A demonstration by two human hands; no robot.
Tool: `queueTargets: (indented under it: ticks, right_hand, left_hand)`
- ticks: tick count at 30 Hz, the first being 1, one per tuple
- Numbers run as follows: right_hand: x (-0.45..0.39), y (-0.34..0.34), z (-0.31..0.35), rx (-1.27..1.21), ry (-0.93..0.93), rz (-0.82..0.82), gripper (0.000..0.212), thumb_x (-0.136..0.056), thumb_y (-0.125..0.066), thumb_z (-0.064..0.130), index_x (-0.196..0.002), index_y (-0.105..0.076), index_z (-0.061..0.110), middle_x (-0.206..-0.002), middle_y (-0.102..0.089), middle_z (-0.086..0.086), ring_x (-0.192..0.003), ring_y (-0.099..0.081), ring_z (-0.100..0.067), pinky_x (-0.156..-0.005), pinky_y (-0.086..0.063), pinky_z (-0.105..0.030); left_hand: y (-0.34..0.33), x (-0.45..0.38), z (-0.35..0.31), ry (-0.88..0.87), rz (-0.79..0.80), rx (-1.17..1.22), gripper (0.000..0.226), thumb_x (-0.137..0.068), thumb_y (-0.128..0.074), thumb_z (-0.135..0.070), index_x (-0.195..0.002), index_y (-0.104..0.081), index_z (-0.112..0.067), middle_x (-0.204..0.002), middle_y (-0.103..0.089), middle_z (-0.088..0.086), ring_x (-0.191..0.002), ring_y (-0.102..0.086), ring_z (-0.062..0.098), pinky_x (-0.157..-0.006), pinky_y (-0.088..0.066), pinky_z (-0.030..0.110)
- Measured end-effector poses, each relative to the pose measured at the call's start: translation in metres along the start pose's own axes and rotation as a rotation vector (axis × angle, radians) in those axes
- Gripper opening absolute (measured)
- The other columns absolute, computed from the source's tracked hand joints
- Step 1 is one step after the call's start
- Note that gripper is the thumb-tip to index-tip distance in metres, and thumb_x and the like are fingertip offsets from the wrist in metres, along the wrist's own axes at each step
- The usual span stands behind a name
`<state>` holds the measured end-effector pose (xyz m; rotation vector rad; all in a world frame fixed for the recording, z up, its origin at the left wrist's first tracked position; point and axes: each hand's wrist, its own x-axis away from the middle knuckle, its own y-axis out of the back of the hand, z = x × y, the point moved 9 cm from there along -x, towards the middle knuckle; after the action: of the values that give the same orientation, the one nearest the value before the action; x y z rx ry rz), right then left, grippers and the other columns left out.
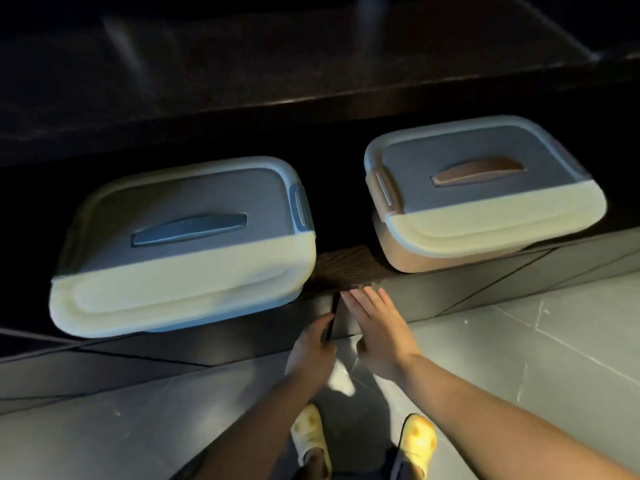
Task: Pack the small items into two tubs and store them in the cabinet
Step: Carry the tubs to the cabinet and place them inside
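Head view: both lidded tubs sit on the cabinet shelf (341,268), the blue-handled tub (187,244) at left and the brown-handled tub (485,192) at right, well apart; the left hand (313,351) curls around a dark door edge (331,318); the right hand (379,327) lies flat and spread, holding nothing; the blue-handled tub seems to overhang the shelf front, so closing doors may strike it.

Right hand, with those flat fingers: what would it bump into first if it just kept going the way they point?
Probably the wood-grain shelf edge at the right hand's fingertips, then the gap between both tubs; depth is unclear.
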<state>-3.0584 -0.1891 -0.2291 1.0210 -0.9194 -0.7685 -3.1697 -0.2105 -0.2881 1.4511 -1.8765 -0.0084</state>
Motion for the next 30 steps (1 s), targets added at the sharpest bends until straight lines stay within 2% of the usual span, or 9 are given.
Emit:
queueTargets:
  ticks: [5, 8, 12, 14, 18, 21, 24, 28, 30]
  right_hand:
    - [0.013, -0.007, -0.002, -0.081, -0.005, -0.064, 0.085, -0.073, -0.029, 0.037, -0.153, -0.01, 0.019, -0.16, -0.011, 0.002, -0.148, 0.007, -0.019, -0.116, 0.013, -0.032]
    - [0.035, -0.021, -0.003, -0.077, -0.008, -0.089, 0.085, -0.077, -0.05, 0.02, -0.153, -0.013, 0.02, -0.16, -0.012, 0.003, -0.148, 0.01, -0.017, -0.117, 0.009, -0.034]
    - [0.074, -0.034, -0.005, -0.099, 0.016, -0.112, 0.084, -0.071, -0.066, 0.013, -0.148, -0.034, 0.019, -0.154, -0.032, 0.002, -0.147, -0.013, -0.024, -0.117, -0.018, -0.035]
    - [0.098, -0.037, -0.01, -0.154, 0.046, -0.153, 0.07, -0.073, -0.058, 0.016, -0.142, -0.044, 0.015, -0.148, -0.043, -0.001, -0.142, -0.029, -0.028, -0.111, -0.033, -0.036]
    - [0.145, -0.026, -0.021, -0.242, 0.02, -0.338, 0.04, -0.091, -0.044, 0.026, -0.128, -0.057, 0.017, -0.125, -0.059, -0.001, -0.116, -0.052, -0.024, -0.098, -0.044, -0.032]
    - [0.181, -0.025, -0.05, -0.285, -0.146, -0.478, 0.032, -0.095, -0.049, 0.034, -0.118, -0.066, 0.02, -0.119, -0.061, -0.001, -0.104, -0.059, -0.025, -0.088, -0.047, -0.036]
    - [0.22, -0.044, -0.085, -0.383, -0.324, -0.488, 0.034, -0.092, -0.057, 0.039, -0.123, -0.064, 0.027, -0.133, -0.052, 0.007, -0.119, -0.054, -0.019, -0.099, -0.043, -0.035]
    - [0.264, -0.063, -0.103, -0.611, -0.417, -0.447, 0.041, -0.088, -0.067, 0.031, -0.129, -0.058, 0.03, -0.139, -0.045, 0.02, -0.121, -0.043, 0.009, -0.102, -0.03, -0.006]
    - [0.287, -0.07, -0.112, -0.699, -0.458, -0.476, 0.041, -0.087, -0.069, 0.026, -0.127, -0.059, 0.028, -0.134, -0.051, 0.018, -0.113, -0.053, 0.006, -0.095, -0.038, -0.005]
  left_hand:
    - [-0.007, -0.012, -0.01, -0.076, 0.002, 0.059, 0.055, -0.093, -0.052, -0.016, -0.143, -0.035, -0.03, -0.141, -0.047, -0.003, -0.129, -0.045, 0.013, -0.109, -0.038, 0.036]
    - [-0.014, -0.01, -0.014, -0.087, 0.038, 0.122, 0.043, -0.098, -0.044, -0.019, -0.141, -0.041, -0.025, -0.138, -0.049, -0.001, -0.127, -0.047, 0.016, -0.108, -0.039, 0.04]
    - [-0.046, 0.007, -0.007, -0.073, 0.135, 0.131, 0.036, -0.099, -0.042, -0.015, -0.132, -0.052, -0.023, -0.128, -0.058, 0.001, -0.12, -0.053, 0.017, -0.105, -0.041, 0.036]
    - [-0.062, 0.023, -0.002, -0.086, 0.156, 0.097, 0.034, -0.099, -0.042, -0.016, -0.13, -0.054, -0.023, -0.123, -0.061, 0.001, -0.116, -0.056, 0.016, -0.102, -0.043, 0.035]
    - [-0.097, 0.062, 0.001, -0.068, 0.208, 0.075, 0.026, -0.097, -0.048, -0.026, -0.118, -0.063, -0.021, -0.11, -0.065, 0.003, -0.105, -0.06, 0.018, -0.096, -0.047, 0.035]
    - [-0.123, 0.079, 0.005, -0.075, 0.21, 0.069, 0.026, -0.089, -0.051, -0.045, -0.109, -0.065, -0.035, -0.106, -0.069, 0.001, -0.103, -0.063, 0.016, -0.095, -0.048, 0.045]
    - [-0.148, 0.092, 0.004, -0.097, 0.267, -0.034, 0.032, -0.093, -0.053, -0.038, -0.12, -0.064, -0.025, -0.106, -0.069, 0.0, -0.102, -0.062, 0.014, -0.094, -0.049, 0.039]
    - [-0.192, 0.117, -0.018, -0.155, 0.353, -0.08, 0.028, -0.092, -0.058, -0.031, -0.117, -0.067, -0.024, -0.102, -0.071, -0.003, -0.097, -0.063, 0.009, -0.085, -0.048, 0.026]
    - [-0.217, 0.13, -0.027, -0.184, 0.351, -0.081, 0.026, -0.091, -0.06, -0.029, -0.115, -0.068, -0.025, -0.101, -0.071, -0.007, -0.095, -0.064, 0.004, -0.085, -0.049, 0.024]
